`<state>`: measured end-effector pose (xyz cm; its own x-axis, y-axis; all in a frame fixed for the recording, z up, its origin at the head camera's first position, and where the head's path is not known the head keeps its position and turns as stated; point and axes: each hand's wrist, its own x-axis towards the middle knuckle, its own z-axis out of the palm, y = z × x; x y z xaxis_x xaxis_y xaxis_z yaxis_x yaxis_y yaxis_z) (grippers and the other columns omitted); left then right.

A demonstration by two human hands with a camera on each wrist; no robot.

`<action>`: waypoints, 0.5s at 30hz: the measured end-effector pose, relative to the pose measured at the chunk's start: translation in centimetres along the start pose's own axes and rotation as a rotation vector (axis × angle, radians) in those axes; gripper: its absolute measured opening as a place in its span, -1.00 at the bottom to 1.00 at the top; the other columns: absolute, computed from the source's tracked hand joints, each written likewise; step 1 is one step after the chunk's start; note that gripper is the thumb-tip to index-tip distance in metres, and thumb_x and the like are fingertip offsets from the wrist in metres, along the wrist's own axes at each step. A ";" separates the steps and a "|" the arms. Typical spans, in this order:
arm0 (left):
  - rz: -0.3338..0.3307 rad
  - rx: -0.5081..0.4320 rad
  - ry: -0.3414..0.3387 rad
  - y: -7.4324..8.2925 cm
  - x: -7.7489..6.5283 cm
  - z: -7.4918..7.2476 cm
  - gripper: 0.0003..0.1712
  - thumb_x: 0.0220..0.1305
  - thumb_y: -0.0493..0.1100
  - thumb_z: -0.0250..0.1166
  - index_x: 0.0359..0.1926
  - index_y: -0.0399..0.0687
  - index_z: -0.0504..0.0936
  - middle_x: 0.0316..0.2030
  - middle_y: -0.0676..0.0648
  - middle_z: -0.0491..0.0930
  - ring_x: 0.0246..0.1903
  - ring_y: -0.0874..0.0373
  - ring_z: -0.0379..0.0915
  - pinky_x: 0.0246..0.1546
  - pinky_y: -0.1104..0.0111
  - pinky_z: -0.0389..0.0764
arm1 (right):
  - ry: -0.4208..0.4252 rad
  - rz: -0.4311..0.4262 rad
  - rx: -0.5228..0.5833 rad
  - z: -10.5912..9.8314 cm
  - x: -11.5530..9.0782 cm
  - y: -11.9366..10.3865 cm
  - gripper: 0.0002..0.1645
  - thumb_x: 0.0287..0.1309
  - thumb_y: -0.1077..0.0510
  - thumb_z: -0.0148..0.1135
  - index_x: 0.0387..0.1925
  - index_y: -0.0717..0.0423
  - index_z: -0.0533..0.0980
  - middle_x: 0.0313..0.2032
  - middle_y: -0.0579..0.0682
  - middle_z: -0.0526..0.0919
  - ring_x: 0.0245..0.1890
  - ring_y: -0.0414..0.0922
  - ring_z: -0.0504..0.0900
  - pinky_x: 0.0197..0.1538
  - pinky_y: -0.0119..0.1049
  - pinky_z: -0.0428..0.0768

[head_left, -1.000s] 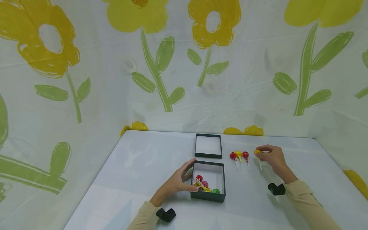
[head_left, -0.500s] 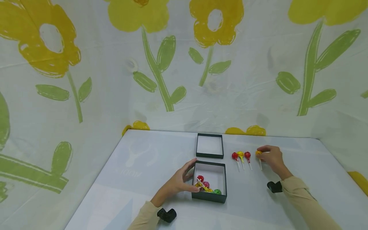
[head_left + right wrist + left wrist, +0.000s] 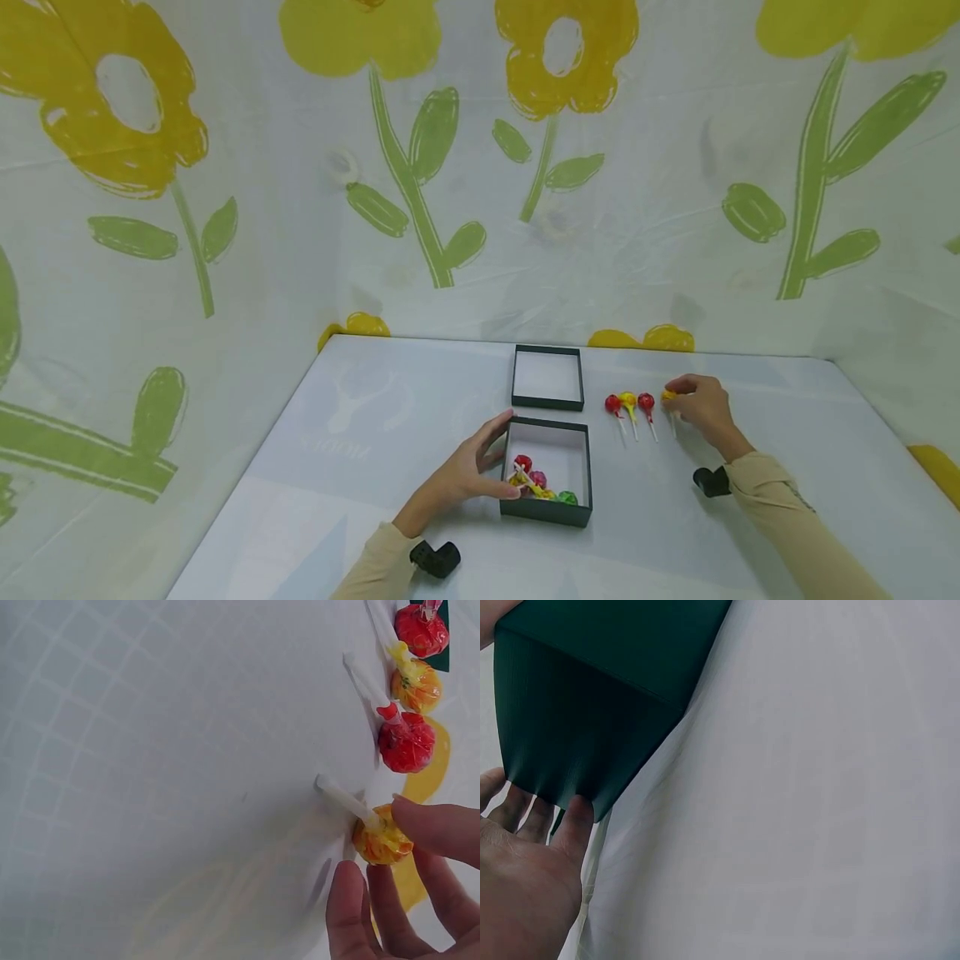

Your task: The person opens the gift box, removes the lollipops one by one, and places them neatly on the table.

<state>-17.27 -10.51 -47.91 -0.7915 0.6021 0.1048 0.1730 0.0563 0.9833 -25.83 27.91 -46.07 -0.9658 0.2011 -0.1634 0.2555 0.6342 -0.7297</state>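
My left hand (image 3: 468, 473) holds the left side of a dark green open-topped box (image 3: 545, 512), thumb near its front corner and fingers toward the back one. The left wrist view has its fingertips against a green wall (image 3: 570, 712). Inside the box, wrapped lollipops in red, pink, yellow and green (image 3: 567, 497) are heaped toward the front. Over to the right, my right hand (image 3: 705, 408) pinches the head of a yellow lollipop (image 3: 382, 840), its white stick pointing toward me. Left of it lie a red lollipop (image 3: 647, 402), a yellow lollipop (image 3: 628, 402) and another red lollipop (image 3: 612, 404), side by side.
Behind the box lies a shallow dark-rimmed lid (image 3: 547, 406), its white inside facing up. The white table (image 3: 360, 417) ends at a flower-printed curtain (image 3: 645, 250) at the back and sides. Black wrist cameras (image 3: 435, 560) sit on both wrists.
My right hand has shifted slightly left with the yellow lollipop, closer to the row. The left hand and box stay in place; the head view has moved a little.
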 end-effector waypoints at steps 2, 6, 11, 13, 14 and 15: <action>-0.001 0.003 -0.005 0.7 -0.1 0.0 0.14 0.01 -0.29 0.45 0.48 -0.02 -0.09 0.46 -0.21 -0.18 0.43 -0.04 -0.23 0.33 0.07 0.14 | -0.006 -0.012 -0.004 0.0 -0.1 -0.1 -0.59 0.09 0.25 0.26 -0.03 0.37 0.49 -0.05 0.34 0.51 -0.23 0.08 0.49 -0.43 -0.42 0.54; -0.007 -0.004 -0.008 1.1 -0.2 0.0 0.14 0.01 -0.29 0.45 0.48 -0.02 -0.09 0.47 -0.19 -0.19 0.43 -0.02 -0.22 0.33 0.09 0.14 | -0.015 -0.019 -0.011 -0.2 -0.1 -0.2 -0.57 0.10 0.22 0.27 -0.01 0.37 0.48 -0.03 0.35 0.50 -0.19 0.12 0.47 -0.39 -0.38 0.55; -0.010 0.001 -0.005 0.9 -0.2 0.1 0.15 0.00 -0.29 0.45 0.48 0.00 -0.09 0.47 -0.18 -0.17 0.43 -0.02 -0.20 0.33 0.12 0.16 | 0.009 -0.015 -0.026 -0.4 -0.3 -0.6 -0.54 0.10 0.18 0.29 0.00 0.36 0.48 -0.01 0.35 0.48 -0.12 0.18 0.44 -0.23 -0.13 0.62; -0.012 0.001 -0.003 0.9 -0.2 0.2 0.15 0.00 -0.29 0.46 0.48 0.01 -0.09 0.47 -0.18 -0.17 0.43 -0.01 -0.21 0.33 0.12 0.16 | 0.018 -0.030 -0.032 -0.6 -0.6 -0.9 -0.54 0.10 0.18 0.28 0.01 0.36 0.47 0.01 0.36 0.47 -0.09 0.21 0.43 -0.14 -0.04 0.60; -0.013 0.000 -0.001 1.0 -0.2 0.2 0.15 -0.01 -0.29 0.46 0.48 0.01 -0.09 0.47 -0.17 -0.17 0.43 0.00 -0.21 0.33 0.11 0.16 | 0.020 -0.042 -0.033 -0.8 -0.7 -1.0 -0.53 0.10 0.17 0.29 0.01 0.36 0.47 0.01 0.37 0.47 -0.09 0.22 0.43 -0.12 0.00 0.59; -0.013 -0.001 -0.001 1.0 -0.2 0.2 0.15 -0.01 -0.28 0.47 0.48 0.01 -0.09 0.47 -0.17 -0.17 0.43 0.00 -0.21 0.33 0.10 0.15 | 0.024 -0.056 -0.035 -0.9 -0.9 -1.2 -0.53 0.10 0.17 0.29 0.01 0.36 0.48 0.01 0.38 0.47 -0.08 0.23 0.43 -0.10 0.04 0.58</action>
<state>-16.82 -10.43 -46.95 -0.7932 0.6020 0.0915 0.1619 0.0636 0.9847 -25.27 27.63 -44.49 -0.9775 0.1819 -0.1069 0.2028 0.6705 -0.7137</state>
